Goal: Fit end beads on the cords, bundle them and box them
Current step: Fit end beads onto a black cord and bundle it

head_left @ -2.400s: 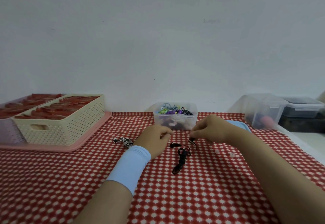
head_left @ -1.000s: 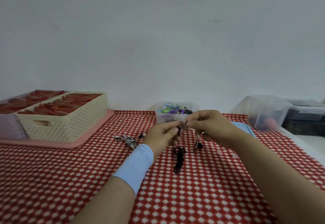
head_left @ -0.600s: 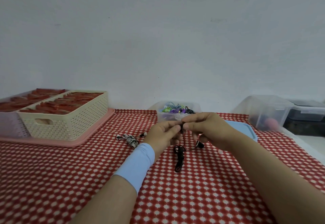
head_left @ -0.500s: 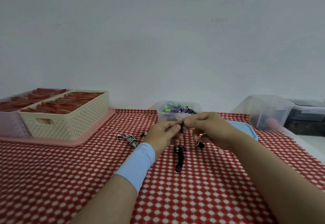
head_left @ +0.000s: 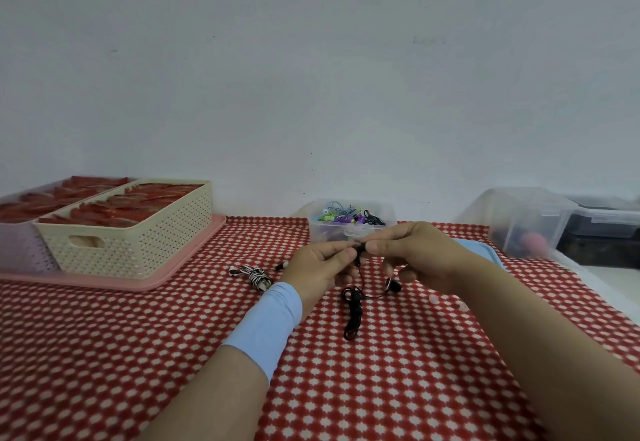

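Left hand [head_left: 320, 267] and right hand [head_left: 412, 253], fingers pinched shut on one end of the black cord [head_left: 353, 312], meet just in front of the clear box [head_left: 349, 229]; the cord hangs straight down to its bundle on the tabletop [head_left: 138, 354].

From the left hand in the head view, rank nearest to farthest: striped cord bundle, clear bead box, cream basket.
1. Striped cord bundle, on the cloth just left of the left hand.
2. Clear bead box, behind the hands.
3. Cream basket, far left on the pink tray.
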Available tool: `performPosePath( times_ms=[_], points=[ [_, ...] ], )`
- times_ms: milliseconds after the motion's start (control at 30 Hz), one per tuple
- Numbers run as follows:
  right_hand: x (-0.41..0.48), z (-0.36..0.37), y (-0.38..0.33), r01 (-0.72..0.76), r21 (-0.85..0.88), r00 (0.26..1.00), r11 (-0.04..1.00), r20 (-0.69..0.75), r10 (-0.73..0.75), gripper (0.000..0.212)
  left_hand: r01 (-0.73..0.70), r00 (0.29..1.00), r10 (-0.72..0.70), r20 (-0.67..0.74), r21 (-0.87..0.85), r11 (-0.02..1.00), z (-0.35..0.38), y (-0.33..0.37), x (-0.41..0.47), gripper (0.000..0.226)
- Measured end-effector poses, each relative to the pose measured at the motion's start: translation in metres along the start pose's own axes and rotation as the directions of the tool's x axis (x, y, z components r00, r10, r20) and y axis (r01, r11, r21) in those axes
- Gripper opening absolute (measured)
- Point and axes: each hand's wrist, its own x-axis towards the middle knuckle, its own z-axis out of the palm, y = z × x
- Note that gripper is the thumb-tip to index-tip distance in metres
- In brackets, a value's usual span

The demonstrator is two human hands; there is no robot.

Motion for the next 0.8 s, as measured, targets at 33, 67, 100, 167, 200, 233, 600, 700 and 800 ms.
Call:
performPosePath(
  times_ms=[33,67,100,167,200,233,600,700,800],
  points=[
    [0.0,0.0,0.0,-0.009,-0.002,1.0,1.0,0.014,0.009,0.011,-0.001,1.0,0.001,0.004,0.003,1.0,0.0,0.0,0.0,0.022],
    [0.0,0.0,0.0,-0.017,-0.004,1.0,1.0,0.023,0.017,0.012,-0.001,1.0,0.001,0.008,0.008,1.0,0.0,0.0,0.0,0.021],
    [-0.001,-0.001,0.0,-0.024,-0.006,0.999,1.0,0.028,0.024,0.012,-0.001,1.0,0.001,0.012,0.013,1.0,0.0,0.0,-0.001,0.021],
    [-0.002,-0.001,-0.001,-0.033,-0.019,0.999,0.999,0.042,0.034,0.014,-0.001,1.0,0.0,0.018,0.023,1.0,0.0,0.001,-0.001,0.02],
    [-0.002,-0.001,-0.001,-0.036,-0.026,0.998,0.999,0.046,0.038,0.015,-0.002,1.0,0.001,0.023,0.029,1.0,0.0,0.0,-0.002,0.019],
    [-0.003,-0.001,-0.002,-0.039,-0.031,0.998,0.999,0.048,0.041,0.015,-0.004,1.0,0.003,0.029,0.035,0.999,0.0,0.0,-0.002,0.019],
    [0.0,-0.007,0.004,-0.116,-0.027,0.988,0.993,0.104,0.118,0.036,0.023,0.996,-0.03,0.085,0.073,0.997,0.001,0.0,-0.004,0.022],
    [-0.001,-0.01,0.004,-0.111,-0.008,0.988,0.994,0.107,0.111,0.033,0.03,0.996,-0.034,0.084,0.042,0.999,0.005,-0.001,-0.002,0.023],
    [0.0,-0.013,0.004,-0.092,-0.023,0.989,0.995,0.117,0.094,0.032,0.039,0.995,-0.039,0.089,0.002,0.999,0.006,-0.001,-0.002,0.024]
  ],
)
